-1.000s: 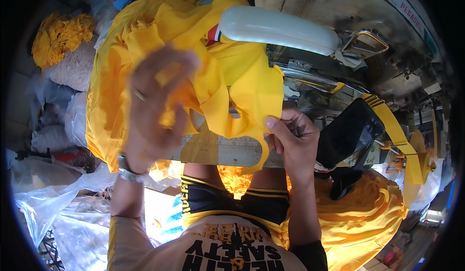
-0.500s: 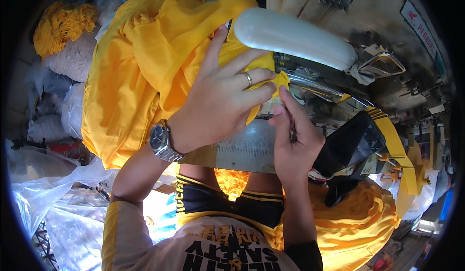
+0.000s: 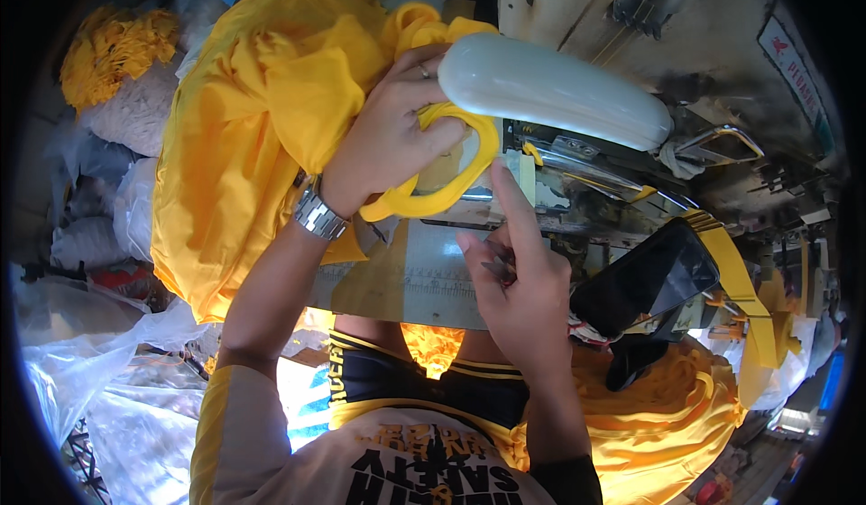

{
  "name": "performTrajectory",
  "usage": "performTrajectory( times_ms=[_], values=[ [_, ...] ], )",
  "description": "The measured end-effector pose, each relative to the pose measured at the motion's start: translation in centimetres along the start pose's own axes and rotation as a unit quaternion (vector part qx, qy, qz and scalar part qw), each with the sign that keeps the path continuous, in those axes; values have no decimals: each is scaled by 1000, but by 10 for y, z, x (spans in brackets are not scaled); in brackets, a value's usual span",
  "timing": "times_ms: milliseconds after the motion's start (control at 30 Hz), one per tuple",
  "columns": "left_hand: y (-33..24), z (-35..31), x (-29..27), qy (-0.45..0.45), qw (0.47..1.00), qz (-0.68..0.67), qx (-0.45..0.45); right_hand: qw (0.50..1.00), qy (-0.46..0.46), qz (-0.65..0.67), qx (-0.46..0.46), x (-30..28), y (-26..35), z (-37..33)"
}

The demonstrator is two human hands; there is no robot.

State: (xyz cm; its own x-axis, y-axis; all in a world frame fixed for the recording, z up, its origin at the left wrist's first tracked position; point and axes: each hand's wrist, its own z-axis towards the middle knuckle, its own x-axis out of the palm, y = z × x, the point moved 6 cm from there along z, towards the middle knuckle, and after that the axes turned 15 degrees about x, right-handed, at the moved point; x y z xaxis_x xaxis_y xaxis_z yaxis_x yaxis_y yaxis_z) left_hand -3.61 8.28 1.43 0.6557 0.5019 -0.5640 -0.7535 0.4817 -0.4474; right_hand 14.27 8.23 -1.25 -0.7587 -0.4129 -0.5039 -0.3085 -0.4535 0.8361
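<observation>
My left hand (image 3: 397, 135) is closed on yellow fabric (image 3: 262, 144), gripping it beside a curved band loop (image 3: 483, 167) that hangs near the sewing machine. Its fingertips are partly hidden by the cloth and by the machine's long white rounded part (image 3: 550, 86). At the front of the machine is my right hand (image 3: 528, 293), its index finger stretched toward the band loop, just short of it or barely touching; I cannot tell which. Tucked between its thumb and curled fingers is a small dark metal tool (image 3: 499, 269), perhaps thread snips.
A metal plate with ruler marks (image 3: 442, 266) lies before me. To the right are a black phone (image 3: 645, 275), a hanging yellow strip (image 3: 735, 270) and a yellow fabric heap (image 3: 667, 406). Clear plastic bags (image 3: 135, 415) and bundled yellow pieces (image 3: 117, 54) crowd the left.
My left hand has drawn back left with the fabric, and the band loop now shows below it. The right hand has come off the cloth, moving down and left, index finger extended.
</observation>
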Motion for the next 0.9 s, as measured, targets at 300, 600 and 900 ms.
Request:
performTrajectory(
  times_ms=[300,600,900],
  values=[
    [-17,-53,-4,-109,993,-7,-42,990,-2,-144,8,-44,4,-26],
    [-110,-80,-18,-115,991,28,-62,932,-99,-322,-135,-32,46,21],
    [-192,-93,7,-90,985,-112,-97,971,-36,-188,-145,-11,61,15]
  ],
)
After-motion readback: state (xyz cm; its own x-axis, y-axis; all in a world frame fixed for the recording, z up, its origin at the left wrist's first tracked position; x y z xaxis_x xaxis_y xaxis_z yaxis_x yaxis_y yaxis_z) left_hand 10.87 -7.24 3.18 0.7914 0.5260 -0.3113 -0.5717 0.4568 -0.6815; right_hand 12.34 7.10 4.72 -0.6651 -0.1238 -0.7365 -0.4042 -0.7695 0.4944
